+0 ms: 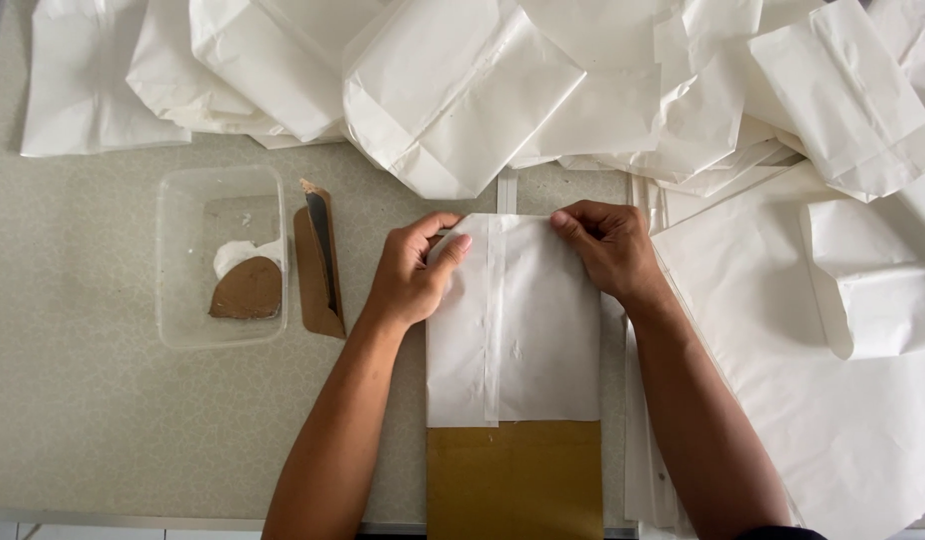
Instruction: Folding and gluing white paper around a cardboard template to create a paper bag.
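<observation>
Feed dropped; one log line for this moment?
left hand: pinching folded white paper top-left | right hand: pressing top-right | paper: over brown board | glue tub: untouched

The brown card point(515, 480) runs out past the bottom edge at the table's point(93, 400) near edge, and its upper part lies hidden under the folded white paper point(528, 330). The pile of paper bags point(463, 90) along the far edge is cut off at the top. The right hand point(611, 245) covers the paper's top corner. What the white lump in the clear tub point(221, 258) is cannot be told.
</observation>
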